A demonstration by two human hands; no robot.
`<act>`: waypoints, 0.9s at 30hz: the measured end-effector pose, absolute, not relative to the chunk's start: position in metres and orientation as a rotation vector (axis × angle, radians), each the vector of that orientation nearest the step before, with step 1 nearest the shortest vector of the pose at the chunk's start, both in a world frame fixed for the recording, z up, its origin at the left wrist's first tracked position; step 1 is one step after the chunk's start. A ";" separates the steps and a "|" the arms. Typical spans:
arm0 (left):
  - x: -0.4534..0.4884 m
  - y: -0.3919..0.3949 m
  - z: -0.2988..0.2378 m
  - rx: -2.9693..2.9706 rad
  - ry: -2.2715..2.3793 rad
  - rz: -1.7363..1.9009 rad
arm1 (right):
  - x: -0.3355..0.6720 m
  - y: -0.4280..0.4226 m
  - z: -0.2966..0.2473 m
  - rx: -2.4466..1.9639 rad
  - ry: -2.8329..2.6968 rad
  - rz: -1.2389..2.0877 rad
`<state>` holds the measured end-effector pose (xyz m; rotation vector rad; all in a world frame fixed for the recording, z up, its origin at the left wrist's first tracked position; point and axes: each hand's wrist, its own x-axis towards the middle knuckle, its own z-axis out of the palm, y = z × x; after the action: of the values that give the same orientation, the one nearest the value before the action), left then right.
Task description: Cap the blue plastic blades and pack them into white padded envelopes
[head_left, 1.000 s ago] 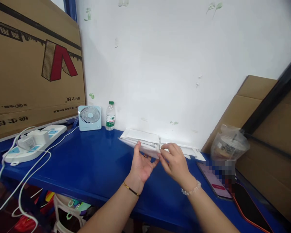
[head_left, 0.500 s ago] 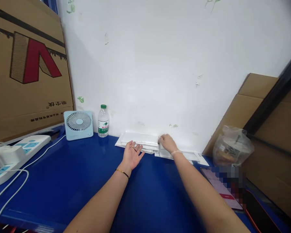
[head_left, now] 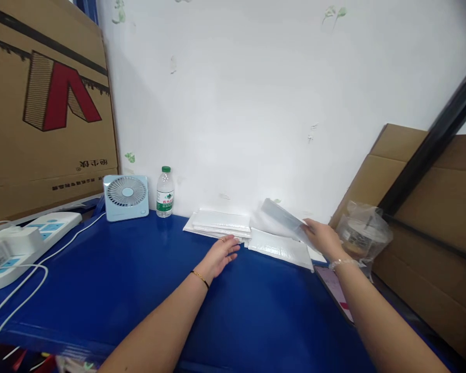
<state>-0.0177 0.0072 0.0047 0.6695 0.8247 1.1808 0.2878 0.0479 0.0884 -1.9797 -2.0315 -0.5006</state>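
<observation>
My right hand [head_left: 321,239] is closed on one end of a flat, greyish translucent plastic packet [head_left: 281,216], which is tilted up against the wall, its far end blurred. Below it a white, shiny flat packet [head_left: 280,245] lies on the blue table. A stack of white flat packets [head_left: 222,219] rests left of it, along the wall. My left hand [head_left: 219,255] is at the front edge of that stack, fingers loosely apart and holding nothing. Whether its fingertips touch the stack I cannot tell.
A light-blue fan [head_left: 126,199] and a water bottle [head_left: 165,192] stand at the back left. A power strip [head_left: 58,224] with cables lies at the left edge. On the right are a bagged cup [head_left: 361,238], a phone [head_left: 334,287] and cardboard [head_left: 431,243]. A large carton [head_left: 46,150] stands left.
My right hand has moved right and now lifts the translucent packet, exposing the white one below. My left hand has turned from palm-up and shifted slightly right. The camera view has shifted a little.
</observation>
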 end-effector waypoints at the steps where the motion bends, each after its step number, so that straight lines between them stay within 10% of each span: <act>1: -0.009 0.001 0.006 0.679 0.801 1.151 | 0.280 0.039 0.089 -1.918 -2.014 -0.538; 7: 0.020 -0.018 0.022 0.553 0.523 1.601 | 0.191 -0.024 0.050 -1.329 -2.334 -0.367; 15: -0.018 -0.002 0.024 0.456 0.564 1.827 | 0.213 -0.010 0.006 -1.081 -1.899 0.940; 27: -0.034 -0.016 0.068 0.929 0.431 1.898 | 0.213 -0.015 -0.003 -1.098 -2.177 0.998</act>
<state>-0.0342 -0.0161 0.0678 0.9285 0.4312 1.8982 0.2132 -0.0153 -0.0029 -1.0985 -2.1769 0.9979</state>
